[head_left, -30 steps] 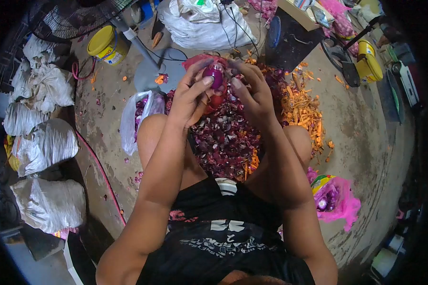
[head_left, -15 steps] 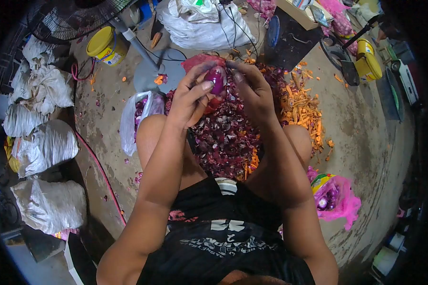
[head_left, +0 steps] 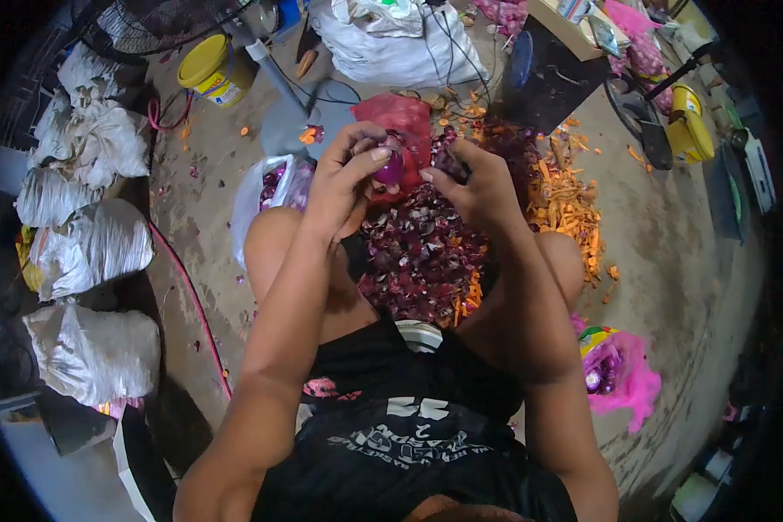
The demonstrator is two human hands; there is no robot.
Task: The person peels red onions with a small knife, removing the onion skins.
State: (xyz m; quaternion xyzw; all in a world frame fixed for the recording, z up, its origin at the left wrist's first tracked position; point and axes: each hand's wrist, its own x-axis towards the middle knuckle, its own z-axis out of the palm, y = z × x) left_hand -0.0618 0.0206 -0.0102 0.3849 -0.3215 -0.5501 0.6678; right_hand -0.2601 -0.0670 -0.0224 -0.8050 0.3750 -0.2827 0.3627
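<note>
A peeled, shiny purple onion is held in my left hand, with the thumb pressed along its near side. To its right, my right hand has its fingers curled in and the thumb stretched toward the onion, a short gap away. Dark purple skin shows at the right fingertips; I cannot tell whether they pinch it. Below both hands, a heap of onion skins spreads between my knees. A red mesh bag lies just beyond the onion.
Orange carrot peelings cover the floor on the right. A clear bag of onions stands by my left knee, a pink bag of onions at lower right. A fan stand, yellow bucket and white sack stand ahead.
My right hand has moved lower and curled its fingers, which were stretched beside the onion before. The left hand keeps hold of the onion. The view has shifted slightly, and more red mesh shows.
</note>
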